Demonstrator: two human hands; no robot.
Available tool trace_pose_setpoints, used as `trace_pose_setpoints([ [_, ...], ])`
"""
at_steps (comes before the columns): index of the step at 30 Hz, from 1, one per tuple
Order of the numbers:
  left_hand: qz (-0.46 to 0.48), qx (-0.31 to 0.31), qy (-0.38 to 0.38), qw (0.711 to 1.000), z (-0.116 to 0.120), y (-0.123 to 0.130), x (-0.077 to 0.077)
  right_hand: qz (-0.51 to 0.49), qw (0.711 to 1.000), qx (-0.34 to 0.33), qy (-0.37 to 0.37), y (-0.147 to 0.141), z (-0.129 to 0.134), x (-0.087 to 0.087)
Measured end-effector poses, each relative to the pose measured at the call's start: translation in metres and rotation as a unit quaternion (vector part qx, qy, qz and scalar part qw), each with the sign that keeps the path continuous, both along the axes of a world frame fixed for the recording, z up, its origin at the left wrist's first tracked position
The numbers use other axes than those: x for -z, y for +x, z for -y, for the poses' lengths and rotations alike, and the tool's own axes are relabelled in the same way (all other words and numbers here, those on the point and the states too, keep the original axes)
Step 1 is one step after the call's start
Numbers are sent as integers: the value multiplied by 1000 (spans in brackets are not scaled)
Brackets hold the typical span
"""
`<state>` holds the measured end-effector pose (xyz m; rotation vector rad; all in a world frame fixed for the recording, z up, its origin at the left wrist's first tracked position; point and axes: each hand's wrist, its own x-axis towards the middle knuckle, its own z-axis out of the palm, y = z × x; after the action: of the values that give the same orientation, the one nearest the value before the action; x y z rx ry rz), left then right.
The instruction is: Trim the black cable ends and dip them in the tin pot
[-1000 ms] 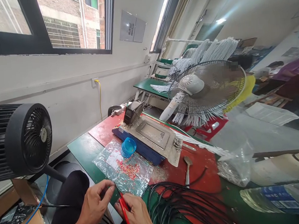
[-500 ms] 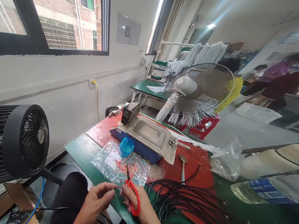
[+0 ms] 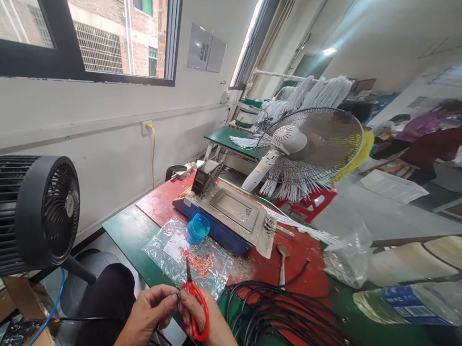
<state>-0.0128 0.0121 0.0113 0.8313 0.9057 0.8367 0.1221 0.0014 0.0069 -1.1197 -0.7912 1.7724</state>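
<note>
Red-handled scissors (image 3: 201, 322) sit in my right hand (image 3: 212, 327), their dark blades pointing up and away over the bench edge. My left hand (image 3: 150, 315) pinches with thumb and forefinger, its tips meeting the right thumb and fingers. Between the fingertips shows the thin dark end of what looks like a black cable; the fingers hide most of it. Beyond the scissors, a clear plastic bag (image 3: 157, 246) lies flat with small red and yellowish bits (image 3: 201, 262) scattered over it. A blue cup (image 3: 197, 228) stands on its far side.
A blue-based machine with a dusty metal top (image 3: 233, 209) stands behind the cup. Black cables (image 3: 260, 308) spread over the bench at right, near a spoon (image 3: 283, 259) and a large plastic bottle (image 3: 406, 305). Fans stand left (image 3: 39, 207) and beyond (image 3: 311, 141). People sit far right.
My two hands have come together, so the fingertips now meet. The scissors have shifted slightly left with my right hand. The view has tilted a little.
</note>
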Motion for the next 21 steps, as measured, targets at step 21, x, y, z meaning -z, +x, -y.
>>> trace_pose_setpoints([
  [21,21,1,-2,1000,1,1,8,200,973,21,111,-3,2,-3],
])
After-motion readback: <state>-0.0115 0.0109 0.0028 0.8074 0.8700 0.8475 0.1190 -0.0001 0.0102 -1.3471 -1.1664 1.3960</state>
